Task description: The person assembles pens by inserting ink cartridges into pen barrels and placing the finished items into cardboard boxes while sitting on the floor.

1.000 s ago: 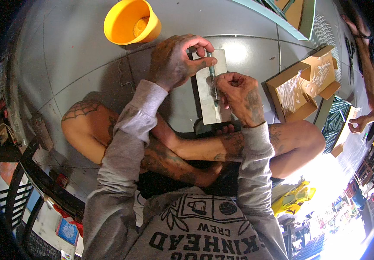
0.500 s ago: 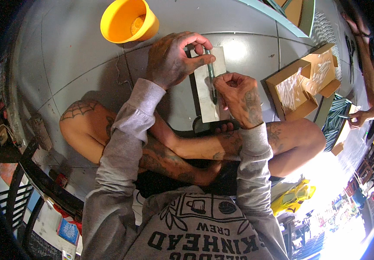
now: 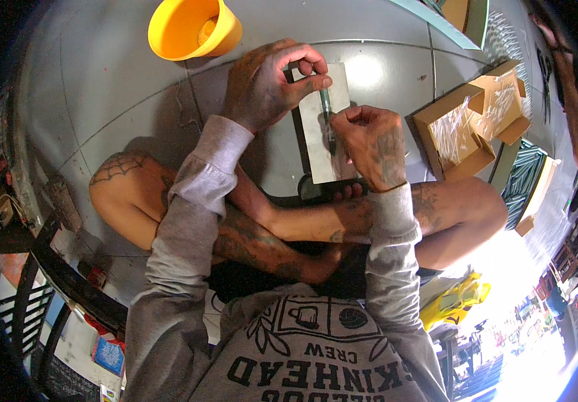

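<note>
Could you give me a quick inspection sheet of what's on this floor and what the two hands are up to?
Surface: grey tiled floor; person sits cross-legged.
Job's things: thin dark rod over a pale slab.
Clutter: yellow bucket; open cardboard box with clear plastic.
Hands: left hand pinches the rod's top; right hand grips lower down.
Cables: nothing seen.
Surroundings: another person's arm at right; dark railing lower left.

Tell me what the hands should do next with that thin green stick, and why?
Probably press the thin green stick flat onto the pale rectangular slab: the left hand pinches its top, the right hand its lower end, just above it.
</note>
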`<action>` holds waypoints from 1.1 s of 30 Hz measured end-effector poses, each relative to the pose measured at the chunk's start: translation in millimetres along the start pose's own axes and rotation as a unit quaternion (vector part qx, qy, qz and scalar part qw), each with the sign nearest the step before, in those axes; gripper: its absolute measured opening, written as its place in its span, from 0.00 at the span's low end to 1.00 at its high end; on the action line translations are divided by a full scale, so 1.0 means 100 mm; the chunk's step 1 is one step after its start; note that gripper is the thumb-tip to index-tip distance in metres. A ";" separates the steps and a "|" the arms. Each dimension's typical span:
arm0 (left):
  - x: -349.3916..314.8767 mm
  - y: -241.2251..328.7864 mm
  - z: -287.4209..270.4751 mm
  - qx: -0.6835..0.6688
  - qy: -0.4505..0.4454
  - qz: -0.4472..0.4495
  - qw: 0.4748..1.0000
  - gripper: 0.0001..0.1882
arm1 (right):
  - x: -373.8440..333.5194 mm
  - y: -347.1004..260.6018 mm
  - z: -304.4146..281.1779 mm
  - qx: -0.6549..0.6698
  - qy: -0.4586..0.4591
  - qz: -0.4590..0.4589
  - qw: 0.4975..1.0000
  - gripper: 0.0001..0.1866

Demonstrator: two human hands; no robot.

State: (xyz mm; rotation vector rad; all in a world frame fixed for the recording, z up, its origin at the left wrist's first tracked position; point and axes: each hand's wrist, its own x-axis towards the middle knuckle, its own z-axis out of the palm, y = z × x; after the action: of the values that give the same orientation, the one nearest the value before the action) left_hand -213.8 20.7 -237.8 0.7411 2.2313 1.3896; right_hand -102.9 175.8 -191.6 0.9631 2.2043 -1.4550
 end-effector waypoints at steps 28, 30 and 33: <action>-0.05 -0.01 -0.06 0.124 -0.001 0.034 0.992 0.19 | 0.03 0.03 0.05 0.049 0.004 0.033 0.998 0.10; -0.04 -0.05 -0.05 0.120 -0.001 0.044 0.992 0.19 | 0.04 0.04 0.05 0.049 0.003 0.039 0.998 0.10; -0.03 -0.07 -0.04 0.120 -0.004 0.052 0.991 0.20 | 0.03 0.04 0.06 0.061 0.003 0.040 0.997 0.10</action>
State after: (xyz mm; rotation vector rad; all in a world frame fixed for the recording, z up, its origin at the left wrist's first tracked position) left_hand -215.5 13.1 -242.4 0.9539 2.4106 1.1725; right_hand -102.8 173.0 -199.1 1.0830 2.0751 -1.5675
